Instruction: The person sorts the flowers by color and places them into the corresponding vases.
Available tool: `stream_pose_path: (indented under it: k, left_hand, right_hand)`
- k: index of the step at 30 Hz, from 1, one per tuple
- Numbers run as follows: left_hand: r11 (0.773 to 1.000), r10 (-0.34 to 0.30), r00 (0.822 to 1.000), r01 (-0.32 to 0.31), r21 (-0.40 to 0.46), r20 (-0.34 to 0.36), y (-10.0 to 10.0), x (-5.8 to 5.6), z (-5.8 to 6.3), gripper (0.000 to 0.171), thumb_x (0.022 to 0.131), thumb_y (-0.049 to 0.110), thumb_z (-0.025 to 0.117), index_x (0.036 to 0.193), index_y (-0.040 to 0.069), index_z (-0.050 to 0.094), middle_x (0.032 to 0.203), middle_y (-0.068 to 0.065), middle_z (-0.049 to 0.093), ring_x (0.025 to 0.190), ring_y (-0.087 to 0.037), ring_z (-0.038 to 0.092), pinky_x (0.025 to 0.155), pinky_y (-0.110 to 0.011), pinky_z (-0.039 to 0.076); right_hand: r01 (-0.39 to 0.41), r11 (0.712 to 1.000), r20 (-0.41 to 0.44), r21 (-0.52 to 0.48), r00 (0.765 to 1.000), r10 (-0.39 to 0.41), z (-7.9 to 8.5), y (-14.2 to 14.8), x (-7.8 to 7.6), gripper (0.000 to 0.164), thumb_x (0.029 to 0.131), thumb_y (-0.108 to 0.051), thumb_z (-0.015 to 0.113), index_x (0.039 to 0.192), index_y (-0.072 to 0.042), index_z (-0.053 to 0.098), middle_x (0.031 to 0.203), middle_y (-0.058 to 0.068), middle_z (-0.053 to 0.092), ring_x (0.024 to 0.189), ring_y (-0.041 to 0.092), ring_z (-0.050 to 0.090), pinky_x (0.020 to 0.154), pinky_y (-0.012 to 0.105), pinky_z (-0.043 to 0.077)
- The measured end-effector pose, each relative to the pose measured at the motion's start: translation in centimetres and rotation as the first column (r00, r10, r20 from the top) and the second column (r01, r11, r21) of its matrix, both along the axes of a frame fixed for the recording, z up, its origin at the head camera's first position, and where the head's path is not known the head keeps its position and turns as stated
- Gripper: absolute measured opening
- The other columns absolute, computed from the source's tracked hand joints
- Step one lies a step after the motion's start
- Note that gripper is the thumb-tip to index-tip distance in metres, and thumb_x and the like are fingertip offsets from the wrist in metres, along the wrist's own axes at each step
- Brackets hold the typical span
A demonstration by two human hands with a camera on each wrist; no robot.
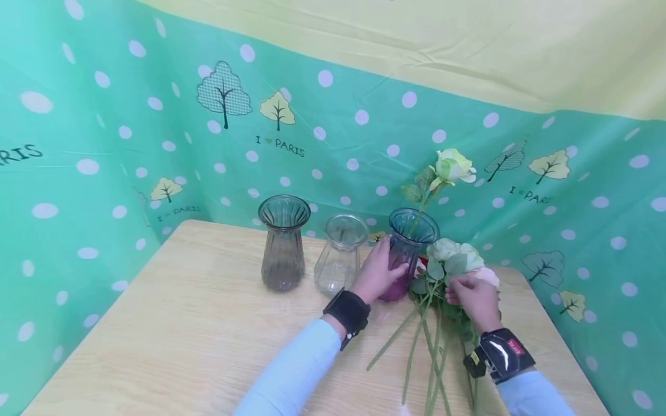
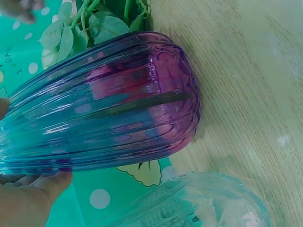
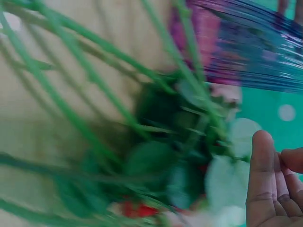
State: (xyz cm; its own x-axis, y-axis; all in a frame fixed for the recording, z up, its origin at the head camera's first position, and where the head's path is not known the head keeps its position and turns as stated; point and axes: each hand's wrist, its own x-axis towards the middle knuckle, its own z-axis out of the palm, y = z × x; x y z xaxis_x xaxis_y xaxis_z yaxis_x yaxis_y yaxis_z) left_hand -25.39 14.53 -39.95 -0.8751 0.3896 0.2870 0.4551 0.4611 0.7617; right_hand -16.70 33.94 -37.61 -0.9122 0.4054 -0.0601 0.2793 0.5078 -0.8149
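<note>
A ribbed glass vase, blue at the top and purple at the base, stands at the table's back with one white rose rising from it. My left hand grips the vase's side, thumb and fingers around its body. The rose's dark stem shows through the glass in the left wrist view. Right of the vase lies a bunch of artificial flowers, stems pointing toward the front. Over these flowers is my right hand, its fingers fairly straight, the thumb near them, nothing between.
To the left stand a clear glass vase and a smoky grey vase. Loose stems spread over the wooden table. A green dotted curtain hangs close behind the vases and along both sides.
</note>
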Motion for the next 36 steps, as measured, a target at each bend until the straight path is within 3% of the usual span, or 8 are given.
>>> stream_pose_path:
  k: [8, 12, 17, 28, 36]
  left_hand:
    - [1.000, 0.005, 1.000, -0.005, 0.000, 0.018, 0.2, 0.2, -0.3, 0.074, 0.090, 0.032, 0.062, 0.144, -0.003, 0.027, 0.146, -0.018, 0.037, 0.135, -0.028, 0.039, 0.111, -0.037, 0.036]
    - [1.000, 0.007, 1.000, -0.007, -0.009, 0.023, 0.2, 0.3, -0.2, 0.075, 0.089, 0.033, 0.062, 0.144, -0.003, 0.026, 0.146, -0.017, 0.038, 0.135, -0.027, 0.039, 0.111, -0.037, 0.036]
    - [1.000, 0.002, 1.000, -0.001, -0.022, 0.030, 0.3, 0.4, -0.2, 0.075, 0.089, 0.034, 0.062, 0.145, -0.002, 0.025, 0.147, -0.017, 0.037, 0.135, -0.026, 0.038, 0.112, -0.036, 0.036]
    - [1.000, 0.006, 1.000, -0.006, -0.020, -0.002, 0.3, 0.0, -0.2, 0.074, 0.089, 0.033, 0.063, 0.144, -0.003, 0.027, 0.144, -0.017, 0.040, 0.133, -0.027, 0.041, 0.110, -0.036, 0.038]
    - [0.999, 0.015, 1.000, -0.015, -0.037, 0.003, 0.3, -0.1, 0.0, 0.075, 0.089, 0.033, 0.063, 0.144, -0.003, 0.027, 0.145, -0.018, 0.039, 0.133, -0.027, 0.041, 0.111, -0.036, 0.037]
  right_hand:
    - [-0.007, 0.996, 0.093, -0.087, 0.996, 0.016, -3.9, -0.4, 0.6, 0.038, 0.094, -0.017, 0.052, 0.114, 0.015, 0.057, 0.079, 0.011, 0.071, 0.064, 0.009, 0.067, 0.063, 0.025, 0.059]
    - [-0.005, 0.994, 0.127, -0.106, 0.992, 0.019, -4.7, -0.7, 0.6, 0.041, 0.093, -0.021, 0.055, 0.114, 0.014, 0.058, 0.077, 0.009, 0.071, 0.062, 0.010, 0.067, 0.064, 0.028, 0.059]
    - [0.007, 0.989, 0.122, -0.147, 0.992, 0.011, -5.2, -1.0, 0.5, 0.040, 0.094, -0.017, 0.054, 0.117, 0.016, 0.055, 0.075, 0.011, 0.070, 0.061, 0.009, 0.066, 0.061, 0.024, 0.058]
    - [0.032, 0.979, 0.086, -0.201, 0.996, -0.015, -4.0, -1.0, 0.4, 0.036, 0.094, -0.010, 0.051, 0.119, 0.015, 0.052, 0.076, 0.004, 0.068, 0.065, 0.007, 0.063, 0.062, 0.021, 0.058]
    - [0.056, 0.975, 0.015, -0.216, 0.998, -0.054, -1.4, -0.7, 0.6, 0.042, 0.096, -0.016, 0.051, 0.125, 0.013, 0.048, 0.079, -0.001, 0.065, 0.064, 0.001, 0.063, 0.066, 0.018, 0.057]
